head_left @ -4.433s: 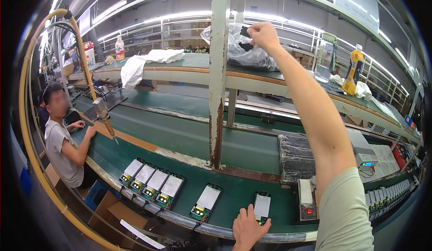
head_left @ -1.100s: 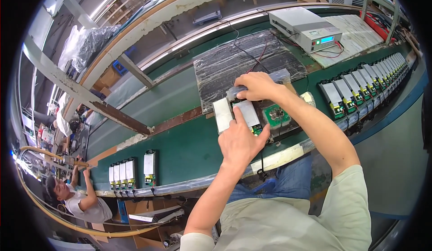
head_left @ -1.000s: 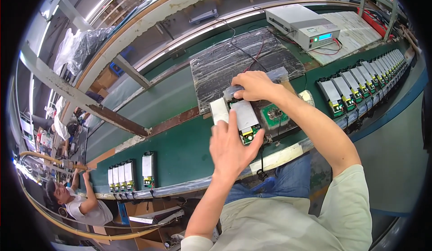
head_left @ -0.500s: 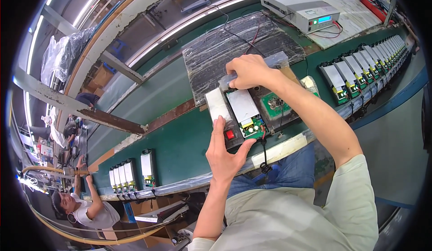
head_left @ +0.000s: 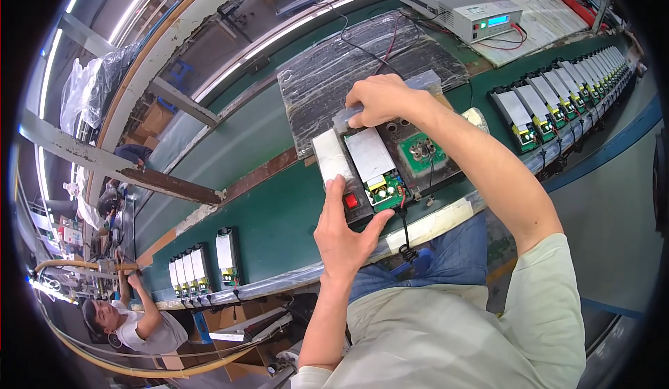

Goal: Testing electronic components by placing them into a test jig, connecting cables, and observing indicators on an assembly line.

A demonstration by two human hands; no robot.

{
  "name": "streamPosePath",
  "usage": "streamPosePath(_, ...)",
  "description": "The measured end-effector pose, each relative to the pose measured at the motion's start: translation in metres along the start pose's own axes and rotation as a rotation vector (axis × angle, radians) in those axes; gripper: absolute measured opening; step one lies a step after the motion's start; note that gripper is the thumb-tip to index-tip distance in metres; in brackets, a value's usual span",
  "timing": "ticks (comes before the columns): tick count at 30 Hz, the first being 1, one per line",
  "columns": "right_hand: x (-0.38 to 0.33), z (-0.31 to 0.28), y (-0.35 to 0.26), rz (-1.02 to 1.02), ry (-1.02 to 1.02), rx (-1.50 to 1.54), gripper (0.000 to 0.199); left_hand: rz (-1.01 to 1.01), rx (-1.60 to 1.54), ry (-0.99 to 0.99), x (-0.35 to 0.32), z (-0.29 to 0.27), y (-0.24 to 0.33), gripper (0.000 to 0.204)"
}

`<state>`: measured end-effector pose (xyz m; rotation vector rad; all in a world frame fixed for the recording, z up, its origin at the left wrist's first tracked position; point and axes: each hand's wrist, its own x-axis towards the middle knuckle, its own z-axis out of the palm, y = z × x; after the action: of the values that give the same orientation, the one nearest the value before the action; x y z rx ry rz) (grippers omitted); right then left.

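A circuit board with a silver metal plate (head_left: 371, 156) lies in a dark test fixture (head_left: 359, 215), its green end with yellow and white parts toward me. A black cable (head_left: 406, 232) hangs from that near end. My left hand (head_left: 343, 239) is open, its fingers resting by a white block (head_left: 330, 157) and a red rocker switch (head_left: 350, 200), its thumb at the board's near corner. At the board's far end, my right hand (head_left: 382, 101) is closed on a clear plastic piece (head_left: 424, 81); its fingertips are partly hidden. Right of the board sits a green plate with metal posts (head_left: 424, 152).
A row of similar boards (head_left: 536, 103) lines the bench at right; several more (head_left: 188, 272) lie at left. A white instrument with a lit screen (head_left: 463, 9) stands at the back beside a dark striped panel (head_left: 313, 89). A co-worker (head_left: 143, 326) sits far left.
The view has shifted slightly; both my hands keep nearly the same places around the fixture. The co-worker's hands have come closer together.
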<state>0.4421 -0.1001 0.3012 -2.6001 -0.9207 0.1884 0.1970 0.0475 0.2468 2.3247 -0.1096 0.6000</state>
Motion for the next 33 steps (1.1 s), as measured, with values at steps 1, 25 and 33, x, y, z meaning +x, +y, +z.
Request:
streamPosePath(1,-0.001,0.000,0.000,0.006,-0.002,-0.007,0.050,-0.016,-0.001,0.004,-0.001,0.002,0.000,0.098)
streamPosePath(25,-0.291,0.086,-0.014,0.319,0.466,1.026,0.033,-0.516,-0.175,-0.904,-0.129,0.027,-0.017,0.027)
streamPosePath(33,-0.271,0.117,-0.026,0.329,0.503,1.012,0.032,-1.257,-1.622,-0.306,-0.151,0.095,-0.066,0.034)
